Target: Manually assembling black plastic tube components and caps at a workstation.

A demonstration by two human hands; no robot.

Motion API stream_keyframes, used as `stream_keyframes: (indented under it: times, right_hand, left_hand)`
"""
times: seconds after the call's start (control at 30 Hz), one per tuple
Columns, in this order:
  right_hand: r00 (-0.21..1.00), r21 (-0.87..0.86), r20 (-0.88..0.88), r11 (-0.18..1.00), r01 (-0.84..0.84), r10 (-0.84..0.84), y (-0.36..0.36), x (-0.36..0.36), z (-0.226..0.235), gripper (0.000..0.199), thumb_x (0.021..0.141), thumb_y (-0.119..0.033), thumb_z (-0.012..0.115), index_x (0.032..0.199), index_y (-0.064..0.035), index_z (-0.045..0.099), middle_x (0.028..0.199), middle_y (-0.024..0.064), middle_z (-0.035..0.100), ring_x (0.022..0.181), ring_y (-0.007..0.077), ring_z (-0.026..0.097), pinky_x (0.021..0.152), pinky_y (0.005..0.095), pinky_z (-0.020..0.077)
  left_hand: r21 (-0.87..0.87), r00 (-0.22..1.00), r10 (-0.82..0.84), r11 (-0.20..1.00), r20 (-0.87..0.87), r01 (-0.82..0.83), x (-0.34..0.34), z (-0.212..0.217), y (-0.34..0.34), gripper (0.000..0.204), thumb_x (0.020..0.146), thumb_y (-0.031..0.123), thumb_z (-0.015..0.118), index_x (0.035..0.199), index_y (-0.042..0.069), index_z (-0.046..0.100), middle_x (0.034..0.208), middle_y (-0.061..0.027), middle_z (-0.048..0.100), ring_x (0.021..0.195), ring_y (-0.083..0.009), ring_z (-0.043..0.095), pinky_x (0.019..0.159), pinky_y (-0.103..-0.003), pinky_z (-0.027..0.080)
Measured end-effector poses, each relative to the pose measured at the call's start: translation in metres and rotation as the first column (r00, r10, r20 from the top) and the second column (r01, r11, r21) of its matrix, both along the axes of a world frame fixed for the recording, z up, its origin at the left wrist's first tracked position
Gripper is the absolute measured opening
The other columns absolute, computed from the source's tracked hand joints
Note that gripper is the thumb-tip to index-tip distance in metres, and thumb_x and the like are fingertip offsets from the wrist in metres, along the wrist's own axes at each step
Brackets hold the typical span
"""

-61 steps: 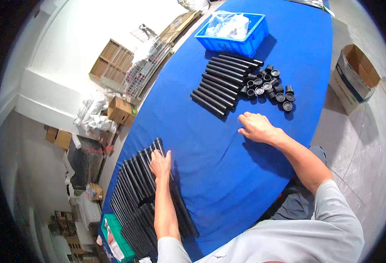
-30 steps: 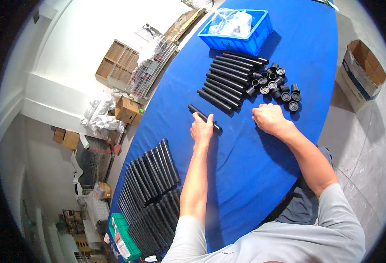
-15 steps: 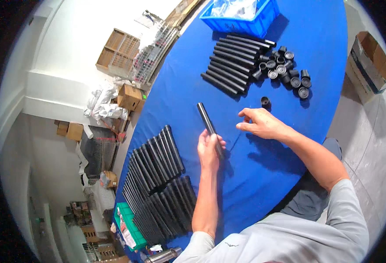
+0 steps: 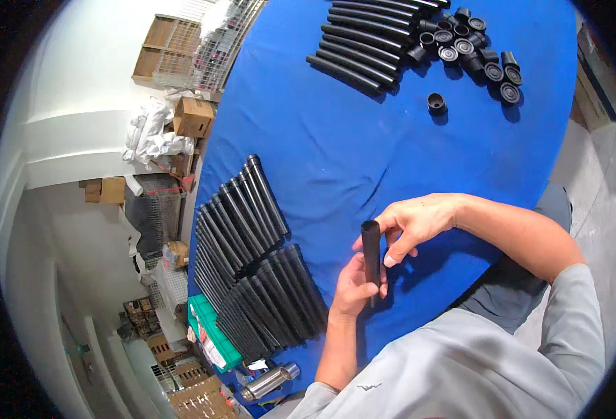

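Note:
My left hand (image 4: pixel 355 288) is closed around the lower part of a black tube (image 4: pixel 371 255), which stands nearly upright with its hollow end up. At the tube's upper part is my right hand (image 4: pixel 419 222); its fingers curl behind the tube, and its thumb is bent beside it. Just how firmly the right fingers press is hidden by the tube. Ahead of my hands, one black end cap (image 4: pixel 436 104) sits apart from a scattered group of black caps (image 4: pixel 464 47). Left of these caps lies a row of black tubes (image 4: pixel 360 52).
Two stacked rows of black tubes with fitted ends (image 4: pixel 252 223) lie on the left of the blue tablecloth (image 4: pixel 301 133). Near them are a green bin (image 4: pixel 208 328) and a shiny metal cylinder (image 4: pixel 269 383). Cartons (image 4: pixel 194 116) stand beyond the table's left edge.
My left hand has drawn the tube nearer to my body and turned it more upright. My right hand has moved down and left, from the lone cap to the tube.

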State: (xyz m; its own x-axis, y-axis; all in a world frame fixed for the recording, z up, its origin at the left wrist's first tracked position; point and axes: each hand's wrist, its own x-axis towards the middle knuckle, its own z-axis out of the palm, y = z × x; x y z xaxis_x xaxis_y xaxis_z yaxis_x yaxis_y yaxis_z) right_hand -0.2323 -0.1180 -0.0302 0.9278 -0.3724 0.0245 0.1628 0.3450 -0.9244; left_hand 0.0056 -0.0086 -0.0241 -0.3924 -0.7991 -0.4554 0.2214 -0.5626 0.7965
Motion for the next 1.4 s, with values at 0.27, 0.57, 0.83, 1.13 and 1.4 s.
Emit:
stream_keyframes:
  times: [0.27,0.57,0.83,1.13,1.4]
  right_hand:
    - [0.972,-0.034,0.058,0.973,-0.227,0.229,0.006,0.007,0.000,0.044,0.089,-0.011,0.065,0.131,-0.0046,0.055,0.109,0.0080,0.066,0.088,0.0167,0.061,0.072,0.0320,0.0523]
    - [0.941,-0.323,0.140,0.912,-0.252,0.310,0.016,0.017,-0.001,0.049,0.089,-0.015,0.065,0.136,-0.0092,0.053,0.109,0.0128,0.063,0.094,0.0244,0.061,0.083,0.0369,0.0480]
    - [0.982,-0.232,0.051,0.958,-0.166,0.182,0.019,0.017,-0.005,0.037,0.087,-0.032,0.069,0.111,-0.0039,0.065,0.098,0.0106,0.066,0.090,0.0240,0.062,0.080,0.0376,0.0481]
    - [0.997,-0.235,0.056,0.971,-0.041,0.056,0.019,0.010,-0.002,0.031,0.085,-0.027,0.072,0.104,-0.0025,0.067,0.094,0.0095,0.067,0.086,0.0209,0.064,0.075,0.0343,0.0507]
    - [0.961,0.053,-0.179,0.973,0.224,-0.211,0.016,0.016,0.007,0.028,0.082,-0.026,0.073,0.094,-0.0014,0.068,0.075,0.0037,0.066,0.069,0.0107,0.060,0.060,0.0260,0.0481]
  left_hand:
    - [0.022,0.993,-0.090,0.996,0.073,0.088,0.015,0.001,0.012,0.079,0.066,0.014,0.084,0.134,-0.003,0.047,0.106,-0.0101,0.060,0.076,-0.0186,0.063,0.065,-0.030,0.054]
    - [-0.012,0.980,-0.192,0.981,0.050,0.193,0.034,-0.004,0.026,0.062,0.066,0.011,0.083,0.120,-0.007,0.057,0.103,-0.0100,0.062,0.087,-0.0201,0.060,0.072,-0.031,0.050]
    - [0.049,0.994,-0.106,0.993,0.024,0.105,0.032,-0.008,0.035,0.051,0.068,0.015,0.081,0.110,-0.006,0.063,0.104,-0.0138,0.064,0.092,-0.0234,0.063,0.083,-0.035,0.048]
    - [0.048,0.970,-0.229,0.973,0.086,0.225,0.031,-0.001,0.028,0.049,0.078,0.029,0.073,0.111,-0.006,0.063,0.099,-0.0152,0.066,0.089,-0.0238,0.064,0.081,-0.035,0.050]
    - [-0.352,0.812,0.470,0.867,0.346,-0.352,0.002,-0.003,0.053,0.034,0.087,0.007,0.067,0.118,-0.002,0.056,0.111,-0.0167,0.064,0.102,-0.0234,0.063,0.094,-0.038,0.050]
